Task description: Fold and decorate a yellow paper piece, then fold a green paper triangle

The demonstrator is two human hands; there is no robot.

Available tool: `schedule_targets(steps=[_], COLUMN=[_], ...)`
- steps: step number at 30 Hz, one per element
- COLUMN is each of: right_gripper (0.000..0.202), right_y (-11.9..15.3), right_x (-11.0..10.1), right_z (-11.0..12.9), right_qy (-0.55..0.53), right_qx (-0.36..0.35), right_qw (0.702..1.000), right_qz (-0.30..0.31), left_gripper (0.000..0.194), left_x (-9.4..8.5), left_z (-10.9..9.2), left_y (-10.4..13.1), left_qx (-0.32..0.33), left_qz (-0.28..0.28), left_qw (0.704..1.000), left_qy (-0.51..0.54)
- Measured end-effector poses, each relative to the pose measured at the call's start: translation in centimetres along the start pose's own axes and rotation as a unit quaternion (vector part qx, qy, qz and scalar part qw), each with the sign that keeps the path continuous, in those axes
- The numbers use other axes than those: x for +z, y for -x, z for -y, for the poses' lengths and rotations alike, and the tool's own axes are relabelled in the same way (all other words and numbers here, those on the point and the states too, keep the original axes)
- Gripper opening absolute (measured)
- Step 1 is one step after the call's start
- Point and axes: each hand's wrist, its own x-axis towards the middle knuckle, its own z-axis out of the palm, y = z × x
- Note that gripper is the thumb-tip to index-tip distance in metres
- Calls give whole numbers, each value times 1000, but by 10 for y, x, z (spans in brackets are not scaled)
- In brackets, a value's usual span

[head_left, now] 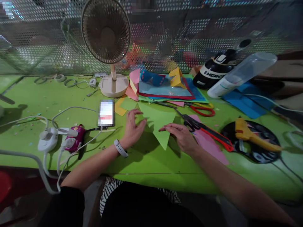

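Note:
A light green paper with pointed corners lies on the green table in front of me, one corner toward me. At its left edge is my left hand, fingers apart and curved, with a white band on the wrist. My right hand is over the paper's right side, thumb and fingers pinched together near its surface. Whether they grip the paper is too small to tell. Just right of that hand lie a red and black cutter and a pink paper piece.
A fan stands at the back. A phone and power sockets with cables lie left. Behind the paper are stacked coloured sheets and red-handled scissors. A yellow glue gun, a bottle and blue paper are right.

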Motion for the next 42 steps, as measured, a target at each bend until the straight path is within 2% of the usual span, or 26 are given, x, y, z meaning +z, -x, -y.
schedule_targets(steps=[1,3,4,6,8,10,12,14,16,18,20,21,27,32,42], right_gripper=[17,13,13,13,14,15,18,22,33,49,55,55,57,61,35], right_y=[0,0,1,3,5,8,10,9,5,-1,-7,-9,-7,-9,-12], right_x=[0,0,1,2,3,5,5,5,4,2,-1,-1,2,2,0], right_z=[-1,-4,-5,-5,-3,-1,0,-2,-5,-9,-10,-10,-1,-1,7], right_qy=[-38,-108,-132,-147,-125,-78,-41,-30,-50,-79,-96,-94,-29,-9,-55], right_qx=[4,18,28,44,53,54,44,23,-9,-33,-39,-37,-69,-105,-77], right_qw=[999,992,988,987,989,983,977,985,996,995,988,986,990,984,985], right_qz=[-25,-67,-73,-39,52,155,206,170,67,-44,-114,-130,-116,-142,-146], left_gripper=[25,54,62,63,47,31,22,19,20,20,19,18,15,16,16], left_x=[-1,-3,-3,-1,2,4,3,2,0,0,1,2,4,4,3], left_z=[-2,-4,-3,0,5,9,10,9,8,6,5,5,0,2,5], left_y=[0,-2,-4,-6,-8,-9,-11,-12,-13,-12,-10,-10,-10,-11,-9], left_qx=[-57,-192,-250,-326,-355,-360,-347,-331,-324,-327,-335,-337,-343,-345,-327], left_qz=[31,117,151,178,159,113,77,70,84,94,104,106,83,74,79], left_qw=[997,970,948,903,873,864,862,856,848,841,833,832,836,837,847], left_qy=[29,89,125,214,295,335,361,392,411,421,428,428,421,418,412])
